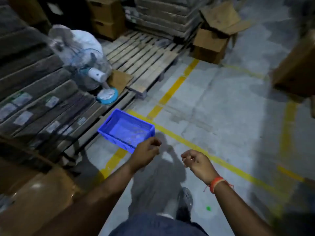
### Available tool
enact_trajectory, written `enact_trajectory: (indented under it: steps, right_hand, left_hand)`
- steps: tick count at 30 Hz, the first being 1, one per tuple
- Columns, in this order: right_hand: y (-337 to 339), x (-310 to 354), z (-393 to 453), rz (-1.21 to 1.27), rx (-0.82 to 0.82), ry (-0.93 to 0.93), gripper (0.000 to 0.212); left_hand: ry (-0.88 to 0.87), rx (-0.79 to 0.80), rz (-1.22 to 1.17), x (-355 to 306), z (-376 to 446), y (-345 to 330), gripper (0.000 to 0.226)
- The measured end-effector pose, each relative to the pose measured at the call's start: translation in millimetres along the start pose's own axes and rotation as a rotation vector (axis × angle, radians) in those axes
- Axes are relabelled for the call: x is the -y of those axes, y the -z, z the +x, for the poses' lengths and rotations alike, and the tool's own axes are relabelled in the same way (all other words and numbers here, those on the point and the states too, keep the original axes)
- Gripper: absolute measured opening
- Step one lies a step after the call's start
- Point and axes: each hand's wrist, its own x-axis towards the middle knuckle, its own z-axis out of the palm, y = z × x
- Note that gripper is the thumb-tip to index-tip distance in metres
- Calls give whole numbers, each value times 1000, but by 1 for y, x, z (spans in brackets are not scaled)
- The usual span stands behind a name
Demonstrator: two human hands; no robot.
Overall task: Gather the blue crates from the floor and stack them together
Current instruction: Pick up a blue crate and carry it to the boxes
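One blue crate (125, 129) lies on the grey floor beside a wooden pallet, its open top facing up and nothing visible inside. My left hand (146, 151) hovers just in front of the crate's near corner, fingers loosely curled, holding nothing. My right hand (196, 161) hangs in the air further right, apart from the crate, fingers also loosely curled and empty. An orange thread band circles that wrist. No other blue crate is in view.
Stacked dark flat packs (34, 92) sit on pallets at left. A wrapped fan (81, 60) with a blue base stands behind the crate. Bare wooden pallet (143, 55), cardboard boxes (214, 36) at back, a large box (296, 68) at right. Yellow floor lines (172, 89).
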Motion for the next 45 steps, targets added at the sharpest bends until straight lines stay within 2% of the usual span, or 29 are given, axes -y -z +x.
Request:
enact_trajectory:
  steps: [5,8,18,20,23,29,33,36,40,45]
  right_hand:
    - [11,0,68,-66,113,-69,17]
    - [6,2,94,9,111,-74,17]
    - [-57,13,191,22,125,-186,18]
    - [-81,18,218,21,114,-203,17]
    - [-120,27,262,-32,72,-228,18]
    - [-224,30,353,-117,-91,-347,22]
    - [-293,23,400,-167,-125,-386,27]
    - [-337,-8,432,-119,-177,-453,31]
    - [-383,-73,474,9,-229,-560,27]
    - [-423,-160,509,69,-292,-671,24]
  left_hand:
    - [99,-49,84,-3,17,2,24]
    - [157,-109,90,-4,28,12,16]
    - [185,-137,62,52,113,93,20]
    - [179,-103,55,81,142,120,21]
    - [173,-58,77,133,196,163,36]
    - [158,100,262,249,315,247,33]
    - [122,132,384,321,365,275,46]
    - [143,104,423,380,396,277,57]
    - [239,87,476,462,434,267,42]
    - [257,25,545,558,471,264,38]
